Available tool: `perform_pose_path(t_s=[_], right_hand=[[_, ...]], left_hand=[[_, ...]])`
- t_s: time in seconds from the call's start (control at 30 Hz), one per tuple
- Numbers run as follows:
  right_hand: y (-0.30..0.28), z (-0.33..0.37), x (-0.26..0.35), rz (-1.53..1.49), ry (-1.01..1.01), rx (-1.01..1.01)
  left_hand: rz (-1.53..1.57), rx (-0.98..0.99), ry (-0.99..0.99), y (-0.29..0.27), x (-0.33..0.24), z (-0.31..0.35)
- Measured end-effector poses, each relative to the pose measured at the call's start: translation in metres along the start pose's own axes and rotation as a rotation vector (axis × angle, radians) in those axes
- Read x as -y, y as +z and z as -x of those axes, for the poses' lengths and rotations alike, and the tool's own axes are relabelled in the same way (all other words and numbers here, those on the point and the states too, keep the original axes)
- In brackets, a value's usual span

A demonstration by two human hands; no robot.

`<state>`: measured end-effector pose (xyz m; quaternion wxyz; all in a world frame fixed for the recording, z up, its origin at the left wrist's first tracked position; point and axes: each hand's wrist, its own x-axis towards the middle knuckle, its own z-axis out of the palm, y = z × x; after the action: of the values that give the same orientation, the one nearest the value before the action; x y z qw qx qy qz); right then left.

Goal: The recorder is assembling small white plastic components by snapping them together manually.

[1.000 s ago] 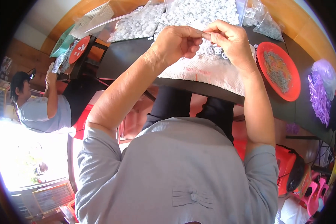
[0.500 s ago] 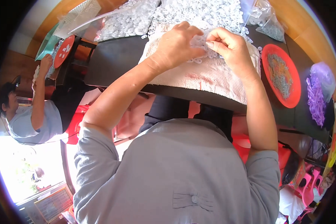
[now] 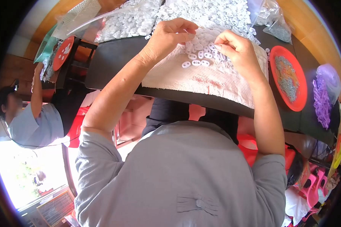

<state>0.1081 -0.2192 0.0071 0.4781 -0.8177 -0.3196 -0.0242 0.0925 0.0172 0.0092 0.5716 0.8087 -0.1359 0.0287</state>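
Note:
White oval two-hole plastic pieces [image 3: 196, 62] lie loose on a pale cloth [image 3: 174, 77], some in a pile between my hands. My left hand [image 3: 170, 34] is raised over the left of this pile, its fingers curled and the thumb drawn close to the fingertips. Anything between those tips is too small to make out. On the pile's right, my right hand [image 3: 236, 49] pinches thumb against forefinger, close beside several white pieces. What this pinch holds, if anything, is hidden.
Behind the cloth spreads a big heap of white pieces [image 3: 208, 13]. A red plate [image 3: 302, 99] of small metal parts, a clear bag [image 3: 278, 28] and purple links [image 3: 320, 102] sit on the right. At far left, another person [image 3: 38, 121] works beside a red plate [image 3: 57, 65].
My left hand has drawn up and left from the pile, its fingers closing and uncovering white pieces. My right hand has shifted slightly right and down, still pinched. The other person's hand has lowered.

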Motion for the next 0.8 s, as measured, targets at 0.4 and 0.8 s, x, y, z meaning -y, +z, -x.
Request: perform_pose_path(t_s=[0.4,0.8], right_hand=[[0.008,0.005,0.010,-0.053,-0.073,0.074],[0.007,0.005,0.015,-0.104,-0.100,-0.026]], left_hand=[[-0.616,-0.019,0.133,0.001,0.009,0.026],[0.229,0.023,-0.282,0.006,-0.016,0.020]])
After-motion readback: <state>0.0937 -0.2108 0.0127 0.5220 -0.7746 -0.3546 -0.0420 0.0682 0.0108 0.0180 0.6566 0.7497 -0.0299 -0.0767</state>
